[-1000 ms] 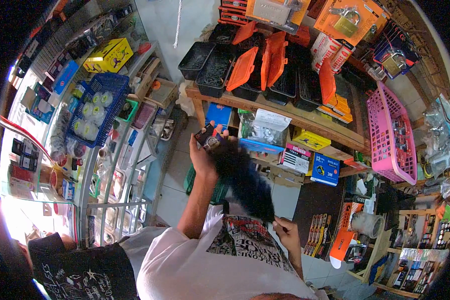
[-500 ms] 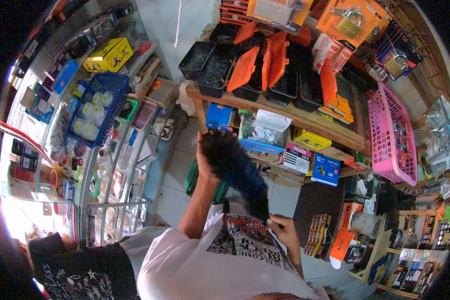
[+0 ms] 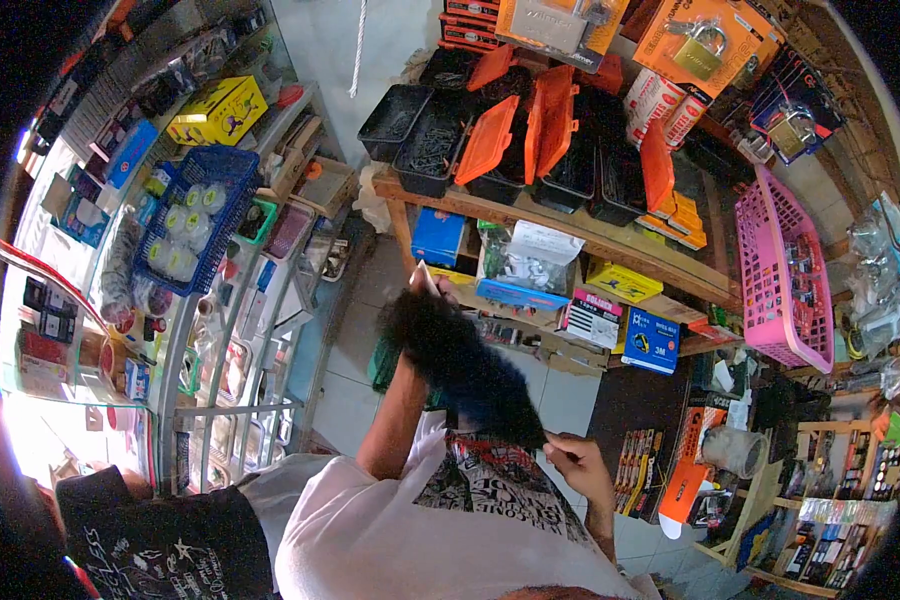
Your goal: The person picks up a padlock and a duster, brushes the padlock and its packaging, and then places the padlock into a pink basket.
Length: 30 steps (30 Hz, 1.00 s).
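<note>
Gripping duster (image 3: 475, 375) with right fingers (image 3: 571, 449), open floor (image 3: 345, 398) beneath, shelf edge (image 3: 470, 207) ahead

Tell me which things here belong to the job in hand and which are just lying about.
In the job:
fluffy black duster, in the right hand
thin pale item at the left hand, mostly hidden

Just lying about:
pink plastic basket
blue plastic basket
black plastic boxes

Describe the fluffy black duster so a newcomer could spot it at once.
Find the white printed shirt at bottom centre. Just above it, the right hand's grip holds the lower end of the duster, which slants up and left. Its shaggy, dark body sets it apart from the flat-sided printed boxes to its right.
</note>
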Each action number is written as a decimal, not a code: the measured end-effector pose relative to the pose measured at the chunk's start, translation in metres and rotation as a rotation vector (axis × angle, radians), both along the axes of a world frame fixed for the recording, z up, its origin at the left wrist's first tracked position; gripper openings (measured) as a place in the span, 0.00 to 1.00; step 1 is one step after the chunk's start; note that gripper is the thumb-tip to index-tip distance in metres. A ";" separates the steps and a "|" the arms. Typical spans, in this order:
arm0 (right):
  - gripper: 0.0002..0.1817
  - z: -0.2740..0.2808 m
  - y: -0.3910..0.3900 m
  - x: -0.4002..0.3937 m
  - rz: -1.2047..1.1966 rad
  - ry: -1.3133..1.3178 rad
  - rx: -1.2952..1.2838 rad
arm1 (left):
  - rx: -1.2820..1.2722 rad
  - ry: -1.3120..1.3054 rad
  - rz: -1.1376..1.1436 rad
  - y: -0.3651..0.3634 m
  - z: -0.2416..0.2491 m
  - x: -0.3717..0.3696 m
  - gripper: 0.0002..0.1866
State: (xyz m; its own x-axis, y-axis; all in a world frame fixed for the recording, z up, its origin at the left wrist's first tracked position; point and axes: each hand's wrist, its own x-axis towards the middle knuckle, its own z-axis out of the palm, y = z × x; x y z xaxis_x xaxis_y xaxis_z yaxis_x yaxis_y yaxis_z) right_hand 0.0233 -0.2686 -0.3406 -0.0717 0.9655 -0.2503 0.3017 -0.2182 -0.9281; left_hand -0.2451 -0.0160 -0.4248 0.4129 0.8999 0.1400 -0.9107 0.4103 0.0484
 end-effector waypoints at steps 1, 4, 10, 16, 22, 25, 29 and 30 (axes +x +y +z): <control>0.15 0.000 0.001 -0.002 0.023 -0.082 0.008 | 0.059 0.017 0.029 0.003 0.004 -0.001 0.28; 0.16 -0.005 -0.002 -0.015 -0.212 0.022 -0.037 | -0.242 0.344 0.239 -0.022 0.074 0.009 0.32; 0.16 -0.017 -0.001 -0.020 -0.134 -0.034 0.046 | -0.058 0.083 0.140 -0.022 0.077 0.013 0.44; 0.16 -0.008 0.006 -0.026 -0.182 -0.127 0.141 | -0.030 0.191 0.149 -0.032 0.095 0.025 0.46; 0.15 -0.013 0.011 -0.028 -0.168 -0.137 0.186 | 0.037 0.257 0.096 -0.042 0.080 0.037 0.44; 0.15 -0.012 0.019 -0.037 -0.214 -0.074 0.144 | 0.088 0.437 0.190 -0.061 0.083 0.056 0.46; 0.18 -0.008 0.035 -0.044 -0.175 -0.086 0.144 | -0.004 0.230 -0.149 -0.093 0.059 0.080 0.48; 0.18 -0.007 0.038 -0.046 -0.188 -0.096 0.126 | -0.017 0.184 -0.159 -0.091 0.058 0.082 0.49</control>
